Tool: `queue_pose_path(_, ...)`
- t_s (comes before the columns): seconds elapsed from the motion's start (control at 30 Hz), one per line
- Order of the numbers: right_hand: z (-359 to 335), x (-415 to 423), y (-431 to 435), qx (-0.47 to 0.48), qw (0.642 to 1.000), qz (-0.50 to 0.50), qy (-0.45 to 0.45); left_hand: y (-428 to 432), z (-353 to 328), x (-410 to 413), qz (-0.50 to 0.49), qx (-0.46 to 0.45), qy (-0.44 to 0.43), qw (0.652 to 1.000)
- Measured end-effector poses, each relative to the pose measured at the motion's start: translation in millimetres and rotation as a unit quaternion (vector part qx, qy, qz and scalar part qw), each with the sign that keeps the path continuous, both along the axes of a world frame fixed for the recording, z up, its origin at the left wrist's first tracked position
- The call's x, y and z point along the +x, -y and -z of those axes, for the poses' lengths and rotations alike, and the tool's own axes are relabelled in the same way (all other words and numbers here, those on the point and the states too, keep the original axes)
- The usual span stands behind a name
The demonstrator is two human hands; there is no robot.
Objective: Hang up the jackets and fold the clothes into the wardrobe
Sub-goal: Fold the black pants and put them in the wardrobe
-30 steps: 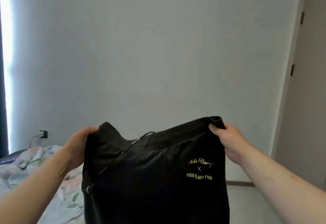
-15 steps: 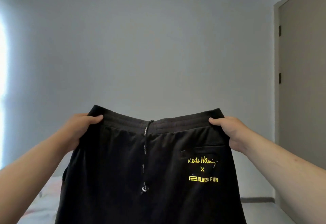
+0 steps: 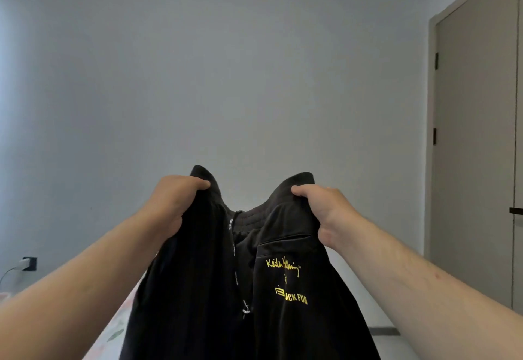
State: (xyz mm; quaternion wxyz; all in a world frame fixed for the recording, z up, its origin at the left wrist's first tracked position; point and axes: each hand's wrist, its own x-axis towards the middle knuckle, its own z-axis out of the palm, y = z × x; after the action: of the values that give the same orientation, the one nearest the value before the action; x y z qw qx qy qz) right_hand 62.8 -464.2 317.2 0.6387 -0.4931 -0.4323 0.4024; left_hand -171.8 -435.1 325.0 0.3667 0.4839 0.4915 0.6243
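Observation:
A pair of black trousers (image 3: 198, 289) with yellow lettering and a dangling drawstring hangs in front of me, held up by its waistband. My left hand (image 3: 172, 201) grips the waistband's left corner. My right hand (image 3: 325, 209) grips its right corner. The two hands are close together, so the waistband sags into a dip between them. The trouser legs run out of the frame at the bottom.
A plain grey wall fills the background. A beige door (image 3: 475, 147) stands at the right. A wall socket with a plugged charger (image 3: 28, 263) sits low at the left. A strip of floral bedding (image 3: 116, 328) shows beneath my left forearm.
My hands have moved toward each other, so the waistband, stretched flat half a second ago, now sags in the middle. The view has shifted slightly left.

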Motion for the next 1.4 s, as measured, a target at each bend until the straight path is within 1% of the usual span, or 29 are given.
queue_pose_path(0.1,6,2,6,0.001,0.999,-0.007,0.036,4,4,5,0.021,-0.013,-0.007,1.0)
queue_pose_path(0.23,17,23,15,-0.016,0.998,-0.021,0.055,14,15,-11,0.044,-0.025,-0.013,0.999)
queue_pose_path(0.33,19,43,18,-0.032,0.998,-0.021,0.041,19,15,-35,0.044,-0.025,0.006,0.999)
queue_pose_path(0.47,20,62,5,-0.073,0.997,-0.022,0.014,4,12,-62,0.018,-0.045,0.045,0.998)
queue_pose_path(0.57,38,65,-17,-0.109,0.993,-0.019,0.029,-21,29,-71,0.026,-0.071,0.036,0.996)
queue_pose_path(0.63,60,63,-37,-0.123,0.991,-0.015,0.053,-46,53,-74,0.04,-0.102,0.011,0.994)
queue_pose_path(0.67,75,63,-49,-0.128,0.988,-0.002,0.083,-58,68,-73,0.041,-0.114,-0.005,0.993)
queue_pose_path(0.7,94,64,-64,-0.133,0.981,0.015,0.139,-72,87,-74,0.032,-0.117,-0.032,0.992)
queue_pose_path(0.73,115,67,-82,-0.143,0.968,0.031,0.204,-87,108,-75,0.011,-0.115,-0.078,0.99)
queue_pose_path(0.77,138,70,-99,-0.162,0.948,0.048,0.27,-103,130,-75,-0.015,-0.113,-0.144,0.983)
queue_pose_path(0.8,161,72,-114,-0.189,0.931,0.054,0.307,-120,155,-76,-0.039,-0.125,-0.214,0.968)
queue_pose_path(0.83,184,74,-129,-0.222,0.925,0.036,0.305,-135,180,-78,-0.056,-0.155,-0.268,0.949)
queue_pose_path(0.87,206,73,-141,-0.258,0.923,0.022,0.285,-147,205,-80,-0.061,-0.2,-0.298,0.931)
queue_pose_path(0.9,224,72,-151,-0.3,0.915,0.013,0.269,-161,231,-83,-0.05,-0.25,-0.288,0.923)
queue_pose_path(0.93,243,74,-162,-0.347,0.903,0.001,0.253,-171,256,-82,-0.03,-0.303,-0.256,0.917)
queue_pose_path(1.0,282,79,-184,-0.415,0.882,-0.02,0.221,-191,304,-81,0.012,-0.398,-0.141,0.907)
queue_pose_path(1.03,299,79,-194,-0.439,0.879,-0.031,0.186,-202,327,-81,0.02,-0.422,-0.061,0.904)
queue_pose_path(1.07,316,80,-206,-0.45,0.881,-0.044,0.138,-213,348,-81,0.016,-0.431,0.019,0.902)
queue_pose_path(1.13,349,82,-232,-0.439,0.895,-0.065,0.034,-236,384,-73,-0.027,-0.411,0.157,0.898)
queue_pose_path(1.17,366,83,-245,-0.424,0.903,-0.067,-0.011,-247,399,-67,-0.052,-0.393,0.203,0.895)
queue_pose_path(1.2,383,83,-255,-0.408,0.91,-0.06,-0.042,-256,413,-62,-0.069,-0.377,0.231,0.894)
queue_pose_path(1.23,390,81,-262,-0.392,0.916,-0.056,-0.059,-263,419,-59,-0.082,-0.359,0.248,0.896)
queue_pose_path(1.27,407,80,-273,-0.376,0.923,-0.049,-0.067,-274,429,-55,-0.086,-0.346,0.238,0.904)
queue_pose_path(1.37,429,76,-292,-0.326,0.942,-0.069,-0.037,-301,445,-50,-0.083,-0.299,0.152,0.938)
queue_pose_path(1.4,431,74,-294,-0.313,0.946,-0.08,-0.014,-310,453,-51,-0.076,-0.28,0.124,0.949)
